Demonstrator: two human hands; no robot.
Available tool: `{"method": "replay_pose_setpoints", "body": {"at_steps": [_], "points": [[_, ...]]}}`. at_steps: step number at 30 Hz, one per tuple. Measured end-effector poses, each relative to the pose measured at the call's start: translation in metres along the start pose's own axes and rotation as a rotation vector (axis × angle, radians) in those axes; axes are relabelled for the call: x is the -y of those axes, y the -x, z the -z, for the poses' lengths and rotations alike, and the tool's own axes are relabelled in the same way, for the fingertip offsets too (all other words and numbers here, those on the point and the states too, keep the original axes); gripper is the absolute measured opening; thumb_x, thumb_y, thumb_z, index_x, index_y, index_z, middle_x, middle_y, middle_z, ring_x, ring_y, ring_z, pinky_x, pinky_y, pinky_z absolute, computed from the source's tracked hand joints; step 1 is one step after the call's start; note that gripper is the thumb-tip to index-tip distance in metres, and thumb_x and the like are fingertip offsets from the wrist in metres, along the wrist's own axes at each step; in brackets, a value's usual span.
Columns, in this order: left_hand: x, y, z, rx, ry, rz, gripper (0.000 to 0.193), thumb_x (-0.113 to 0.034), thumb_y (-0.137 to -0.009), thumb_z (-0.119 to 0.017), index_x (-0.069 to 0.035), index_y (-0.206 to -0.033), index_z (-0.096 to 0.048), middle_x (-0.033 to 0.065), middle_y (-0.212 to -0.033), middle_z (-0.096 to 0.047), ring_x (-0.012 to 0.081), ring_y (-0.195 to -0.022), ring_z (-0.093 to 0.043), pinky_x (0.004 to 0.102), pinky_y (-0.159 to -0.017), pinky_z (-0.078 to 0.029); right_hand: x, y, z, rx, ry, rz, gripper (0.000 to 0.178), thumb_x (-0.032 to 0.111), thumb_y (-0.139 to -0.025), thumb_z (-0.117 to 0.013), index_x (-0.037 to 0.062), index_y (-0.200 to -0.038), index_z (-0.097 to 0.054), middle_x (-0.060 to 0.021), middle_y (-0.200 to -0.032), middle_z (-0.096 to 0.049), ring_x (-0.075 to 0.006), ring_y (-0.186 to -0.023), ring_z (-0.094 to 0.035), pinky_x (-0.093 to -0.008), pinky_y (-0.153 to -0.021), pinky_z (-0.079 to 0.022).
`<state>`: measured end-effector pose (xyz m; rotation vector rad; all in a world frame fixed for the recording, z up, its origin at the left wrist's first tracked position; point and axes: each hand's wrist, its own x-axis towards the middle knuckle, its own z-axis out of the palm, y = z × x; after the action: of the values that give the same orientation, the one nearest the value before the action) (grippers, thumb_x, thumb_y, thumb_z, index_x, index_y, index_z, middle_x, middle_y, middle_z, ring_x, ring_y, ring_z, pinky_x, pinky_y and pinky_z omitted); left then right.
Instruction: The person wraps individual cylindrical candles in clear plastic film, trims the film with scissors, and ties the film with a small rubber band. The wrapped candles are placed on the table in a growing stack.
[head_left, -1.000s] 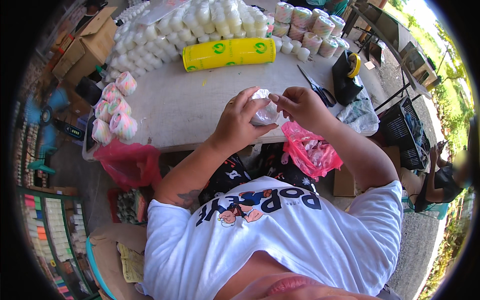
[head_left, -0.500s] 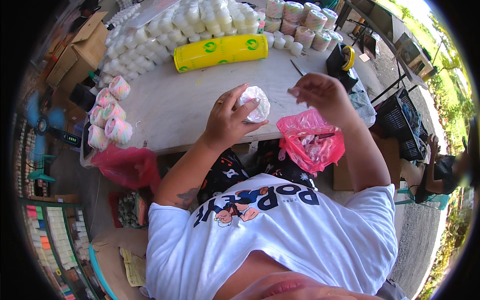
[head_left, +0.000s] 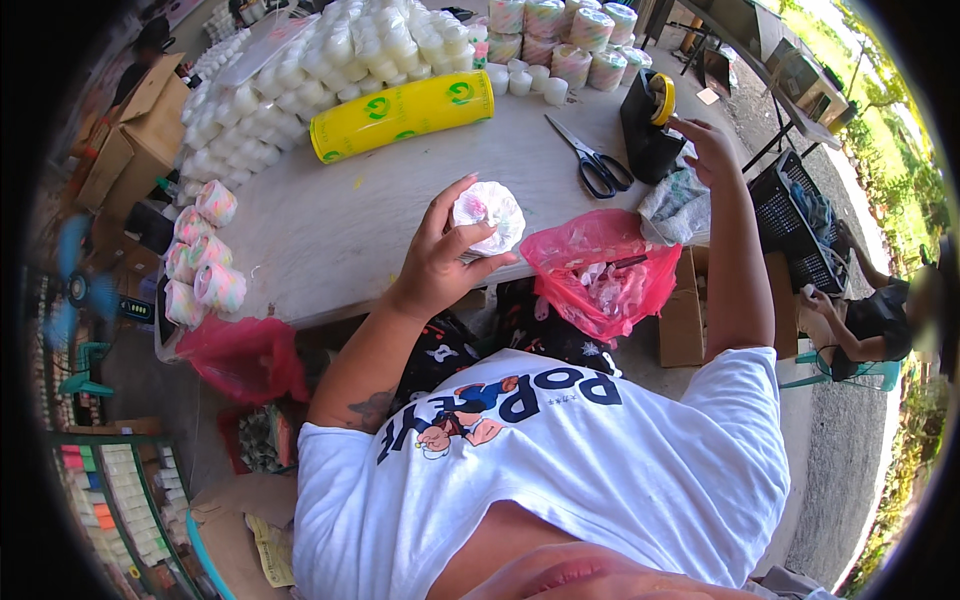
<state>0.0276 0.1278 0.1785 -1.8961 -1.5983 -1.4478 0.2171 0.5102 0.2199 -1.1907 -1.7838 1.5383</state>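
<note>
My left hand (head_left: pixel 440 248) is closed around a round bundle (head_left: pixel 492 206) wrapped in crinkled clear film, with pale pastel colour showing through. The thumb presses on its gathered top. Over at the right side of the table, my right hand (head_left: pixel 708 152) has its fingertips drawn together against the tape dispenser (head_left: pixel 640 135), beside the yellow-rimmed roll of tape (head_left: pixel 664 98). Whether a strip of tape is between those fingers cannot be made out. Black-handled scissors (head_left: pixel 600 172) lie partly open left of the dispenser, and a greyish cloth (head_left: pixel 668 208) is below it.
A yellow film roll (head_left: pixel 400 115) lies across the table. Behind it are stacked white cups (head_left: pixel 350 50) and pastel wrapped bundles (head_left: pixel 573 65); more pastel rolls (head_left: pixel 218 285) sit at left. A pink plastic bag (head_left: pixel 545 250) hangs at the near edge. Another person (head_left: pixel 870 320) sits at right.
My right hand has moved right and away from me, from above the pink bag to the tape dispenser. The left hand keeps the bundle. The view has shifted, uncovering the scissors.
</note>
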Motion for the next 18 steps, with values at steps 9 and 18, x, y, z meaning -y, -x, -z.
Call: {"method": "replay_pose_setpoints", "body": {"at_steps": [9, 18], "points": [[-0.003, -0.006, 0.003, -0.010, 0.035, -0.042, 0.050, -0.023, -0.065, -0.084, -0.015, -0.102, -0.051, 0.0266, -0.131, -0.044, 0.0383, -0.113, -0.054, 0.0399, -0.087, -0.050, -0.089, 0.019, 0.011, 0.051, -0.005, 0.488, 0.014, 0.005, -0.083, -0.068, -0.0024, -0.095, -0.066, -0.0096, -0.123, -0.056, -0.0147, -0.105, -0.056, -0.0266, -0.091, -0.044], [-0.002, -0.004, 0.004, -0.040, 0.051, -0.049, 0.047, -0.026, -0.065, -0.084, -0.014, -0.097, -0.051, 0.0250, -0.130, -0.045, 0.0388, -0.116, -0.051, 0.0403, -0.088, -0.050, -0.102, 0.057, -0.029, -0.134, -0.121, 0.559, 0.008, 0.003, -0.083, -0.067, -0.0018, -0.090, -0.066, -0.0122, -0.140, -0.043, -0.0179, -0.120, -0.049, -0.0272, -0.095, -0.041]]}}
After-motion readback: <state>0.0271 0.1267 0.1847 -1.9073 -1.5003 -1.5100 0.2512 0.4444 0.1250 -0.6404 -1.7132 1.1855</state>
